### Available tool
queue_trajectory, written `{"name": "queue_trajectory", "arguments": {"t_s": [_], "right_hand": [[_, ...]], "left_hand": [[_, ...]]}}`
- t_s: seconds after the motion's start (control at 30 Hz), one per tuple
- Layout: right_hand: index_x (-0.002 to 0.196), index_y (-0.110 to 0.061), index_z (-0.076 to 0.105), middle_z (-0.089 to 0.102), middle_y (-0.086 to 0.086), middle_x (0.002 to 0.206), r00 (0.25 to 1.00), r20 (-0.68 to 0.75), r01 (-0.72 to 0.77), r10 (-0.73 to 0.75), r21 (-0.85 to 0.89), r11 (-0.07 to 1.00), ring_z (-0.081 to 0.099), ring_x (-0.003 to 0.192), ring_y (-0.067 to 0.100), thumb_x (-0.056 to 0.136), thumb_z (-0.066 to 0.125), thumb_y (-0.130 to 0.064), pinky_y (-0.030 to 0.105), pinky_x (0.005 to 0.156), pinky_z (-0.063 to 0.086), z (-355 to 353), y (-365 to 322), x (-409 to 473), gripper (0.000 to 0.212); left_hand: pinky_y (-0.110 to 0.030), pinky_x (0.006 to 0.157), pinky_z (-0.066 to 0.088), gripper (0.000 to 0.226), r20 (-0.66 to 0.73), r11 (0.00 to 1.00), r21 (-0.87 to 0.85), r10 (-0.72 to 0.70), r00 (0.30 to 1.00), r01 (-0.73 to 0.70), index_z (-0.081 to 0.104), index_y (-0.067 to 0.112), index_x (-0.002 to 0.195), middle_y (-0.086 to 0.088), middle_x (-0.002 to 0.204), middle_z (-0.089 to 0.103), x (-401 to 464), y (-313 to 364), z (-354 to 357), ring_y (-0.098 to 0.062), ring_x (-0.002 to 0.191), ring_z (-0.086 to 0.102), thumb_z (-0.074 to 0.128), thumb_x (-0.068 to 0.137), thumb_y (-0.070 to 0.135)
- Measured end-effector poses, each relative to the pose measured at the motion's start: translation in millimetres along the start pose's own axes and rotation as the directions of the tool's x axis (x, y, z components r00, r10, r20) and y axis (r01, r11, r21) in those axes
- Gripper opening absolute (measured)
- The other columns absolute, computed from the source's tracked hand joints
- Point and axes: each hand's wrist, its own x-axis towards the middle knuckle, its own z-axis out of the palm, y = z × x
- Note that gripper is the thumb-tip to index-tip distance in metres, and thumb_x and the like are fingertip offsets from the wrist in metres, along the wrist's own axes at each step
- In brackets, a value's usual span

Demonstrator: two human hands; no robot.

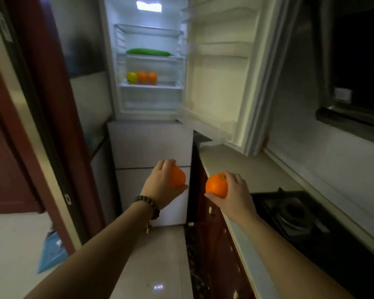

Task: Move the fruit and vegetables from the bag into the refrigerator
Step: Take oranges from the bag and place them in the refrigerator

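A person stands before an open refrigerator (pixel 147 61) in a dim, narrow kitchen, both arms stretched forward in the lower half of the frame. The left hand (pixel 162 184), a beaded bracelet (pixel 148 207) on its wrist, curls round an orange (pixel 178 176) at lower centre; the right hand (pixel 235 193) grasps a second orange (pixel 216 185) just to the right of it, fingers over the top and thumb beneath. The two fruits are near each other but apart, held low in front of the refrigerator's closed lower drawers (pixel 150 147).

Inside the lit upper compartment, top centre, a long green vegetable (pixel 149 52) lies across a glass shelf. On the shelf below, a yellow-green fruit (pixel 132 77) sits beside two more oranges (pixel 147 77) in a row. The refrigerator door (pixel 222 67) swings open to the right, its racks pale.

At right, a light countertop (pixel 246 169) runs toward the viewer, with a black gas hob (pixel 289 214) set in it and dark red cabinet fronts (pixel 212 223) under it. A dark red door frame (pixel 52 115) fills the left. Pale glossy floor tiles (pixel 156 266) spread below, and a blue bag (pixel 52 253) lies at lower left.
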Motion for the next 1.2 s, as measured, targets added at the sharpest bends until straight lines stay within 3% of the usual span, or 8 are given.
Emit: {"name": "queue_trajectory", "arguments": {"t_s": [0.2, 0.4, 0.63, 0.93, 1.1, 1.2], "right_hand": [[0.139, -0.014, 0.035, 0.038, 0.008, 0.14, 0.989, 0.039, 0.138, -0.141, 0.059, 0.989, 0.039, 0.126, 0.027, 0.073, 0.074, -0.049, 0.038, 0.092, 0.042, 22, -17, 108, 0.084], [0.137, -0.012, 0.038, 0.04, 0.01, 0.137, 0.973, 0.051, 0.214, -0.223, 0.148, 0.966, 0.041, 0.124, 0.029, 0.071, 0.076, -0.045, 0.04, 0.096, 0.042, 62, -48, 199, 0.083], [0.138, -0.013, 0.036, 0.038, 0.009, 0.14, 0.958, 0.059, 0.273, -0.279, 0.101, 0.957, 0.039, 0.125, 0.027, 0.073, 0.074, -0.048, 0.037, 0.095, 0.039, 131, -91, 307, 0.083], [0.135, -0.011, 0.042, 0.045, 0.012, 0.134, 0.968, -0.048, 0.248, -0.245, 0.059, 0.967, 0.043, 0.122, 0.032, 0.068, 0.078, -0.047, 0.041, 0.099, 0.039, 189, -166, 483, 0.084], [0.138, -0.016, 0.036, 0.04, 0.008, 0.137, 0.975, -0.091, 0.208, -0.201, 0.072, 0.976, 0.04, 0.124, 0.026, 0.072, 0.075, -0.047, 0.037, 0.097, 0.038, 204, -184, 561, 0.083], [0.136, -0.016, 0.038, 0.041, 0.007, 0.134, 0.973, -0.129, 0.202, -0.191, 0.079, 0.976, 0.042, 0.121, 0.025, 0.073, 0.075, -0.046, 0.035, 0.096, 0.038, 213, -186, 607, 0.079]], "left_hand": [[-0.042, 0.1, 0.044, 0.08, -0.144, 0.998, 0.054, -0.028, 0.989, 0.036, 0.037, 0.019, 0.135, -0.004, 0.138, 0.04, 76, -31, -13, -0.025, 0.124, 0.039, 0.077, 0.071, 0.043], [-0.041, 0.1, 0.044, 0.086, -0.187, 0.991, 0.041, -0.115, 0.976, 0.125, 0.032, 0.019, 0.137, -0.005, 0.14, 0.038, 141, -82, -21, -0.024, 0.123, 0.042, 0.078, 0.069, 0.045], [-0.039, 0.098, 0.046, 0.082, -0.227, 0.993, 0.031, -0.106, 0.968, 0.116, 0.033, 0.019, 0.137, -0.005, 0.141, 0.028, 239, -163, -34, -0.027, 0.121, 0.043, 0.078, 0.071, 0.039], [-0.03, 0.095, 0.039, 0.08, -0.224, 0.995, -0.084, -0.069, 0.972, 0.051, 0.036, 0.02, 0.133, -0.009, 0.138, 0.027, 416, -256, -74, -0.027, 0.119, 0.044, 0.082, 0.068, 0.03], [-0.038, 0.098, 0.042, 0.079, -0.241, 0.994, -0.106, -0.001, 0.97, -0.025, 0.036, 0.022, 0.129, -0.005, 0.134, 0.034, 510, -280, -82, -0.019, 0.117, 0.042, 0.083, 0.066, 0.034], [-0.032, 0.091, 0.042, 0.077, -0.272, 0.992, -0.099, 0.055, 0.961, -0.084, 0.039, 0.02, 0.124, -0.004, 0.128, 0.038, 559, -293, -78, -0.011, 0.106, 0.039, 0.083, 0.064, 0.037]]}}
